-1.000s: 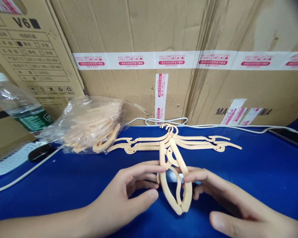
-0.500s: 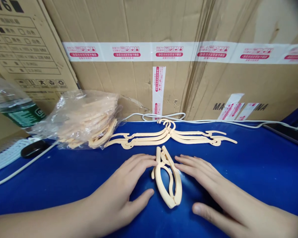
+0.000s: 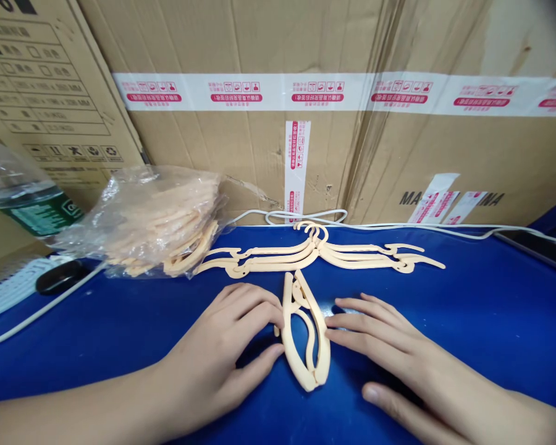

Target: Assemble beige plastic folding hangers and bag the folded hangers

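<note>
A brown cardboard box [image 3: 241,148] with white-and-red tape backs the blue table [image 3: 134,334]. A clear bag [image 3: 143,216] of cream hangers sits at the left, beside the unfolded hangers [image 3: 278,267] spread across the middle. The person's right hand [image 3: 398,352] is open, fingertips at the folded hanger's right edge; the left hand [image 3: 227,340] has a loose, unclosed grip, fingers bent against its left edge. The folded hanger [image 3: 289,337] lies between them, just in front of the unfolded ones.
</note>
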`<move>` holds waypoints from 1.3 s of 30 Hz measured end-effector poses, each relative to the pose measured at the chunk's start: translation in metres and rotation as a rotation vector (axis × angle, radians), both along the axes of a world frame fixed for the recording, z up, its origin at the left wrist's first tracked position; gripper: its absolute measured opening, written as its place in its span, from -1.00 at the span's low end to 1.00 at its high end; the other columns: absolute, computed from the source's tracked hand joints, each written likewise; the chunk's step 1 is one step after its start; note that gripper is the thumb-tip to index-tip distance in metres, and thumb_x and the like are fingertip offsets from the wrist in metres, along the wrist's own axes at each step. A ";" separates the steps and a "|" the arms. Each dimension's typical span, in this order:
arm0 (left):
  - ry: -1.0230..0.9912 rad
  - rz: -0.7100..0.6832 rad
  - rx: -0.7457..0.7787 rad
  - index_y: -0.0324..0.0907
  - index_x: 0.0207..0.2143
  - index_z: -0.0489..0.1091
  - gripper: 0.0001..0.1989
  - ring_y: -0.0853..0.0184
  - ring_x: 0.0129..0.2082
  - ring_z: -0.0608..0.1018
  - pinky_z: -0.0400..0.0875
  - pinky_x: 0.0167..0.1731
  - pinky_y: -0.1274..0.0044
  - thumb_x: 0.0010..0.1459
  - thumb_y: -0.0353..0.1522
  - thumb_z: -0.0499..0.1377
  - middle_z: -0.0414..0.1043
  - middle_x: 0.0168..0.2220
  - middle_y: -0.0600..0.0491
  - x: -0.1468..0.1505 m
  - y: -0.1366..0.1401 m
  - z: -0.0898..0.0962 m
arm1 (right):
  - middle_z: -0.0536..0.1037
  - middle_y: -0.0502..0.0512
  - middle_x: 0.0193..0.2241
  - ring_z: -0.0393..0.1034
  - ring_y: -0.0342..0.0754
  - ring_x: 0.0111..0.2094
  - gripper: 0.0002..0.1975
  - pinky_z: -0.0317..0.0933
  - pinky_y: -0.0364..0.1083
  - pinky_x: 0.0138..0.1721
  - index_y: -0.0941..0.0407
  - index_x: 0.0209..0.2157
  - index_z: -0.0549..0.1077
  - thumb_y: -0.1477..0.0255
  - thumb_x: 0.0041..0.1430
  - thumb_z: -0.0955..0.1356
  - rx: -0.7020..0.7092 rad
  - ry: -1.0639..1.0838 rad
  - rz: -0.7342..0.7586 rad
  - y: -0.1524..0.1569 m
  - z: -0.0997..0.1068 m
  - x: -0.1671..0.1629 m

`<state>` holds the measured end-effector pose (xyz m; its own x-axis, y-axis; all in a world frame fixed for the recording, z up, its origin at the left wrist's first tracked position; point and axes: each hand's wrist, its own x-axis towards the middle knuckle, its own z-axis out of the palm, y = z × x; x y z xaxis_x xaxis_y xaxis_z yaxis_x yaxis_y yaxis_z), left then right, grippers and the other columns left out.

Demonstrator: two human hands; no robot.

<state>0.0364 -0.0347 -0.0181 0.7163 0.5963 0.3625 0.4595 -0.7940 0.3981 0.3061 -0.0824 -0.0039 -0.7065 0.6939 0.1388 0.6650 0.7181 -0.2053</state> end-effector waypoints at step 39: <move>0.023 -0.033 0.258 -0.17 -0.14 0.34 -0.72 0.29 -0.20 0.51 0.40 -0.18 0.45 0.22 -0.61 -0.04 0.48 -0.19 -0.02 -0.023 0.043 -0.009 | 0.53 0.16 -0.13 0.37 0.12 -0.10 -0.76 0.31 0.15 -0.11 0.05 -0.08 0.48 0.35 0.26 0.28 0.355 0.197 -0.346 0.069 -0.031 0.080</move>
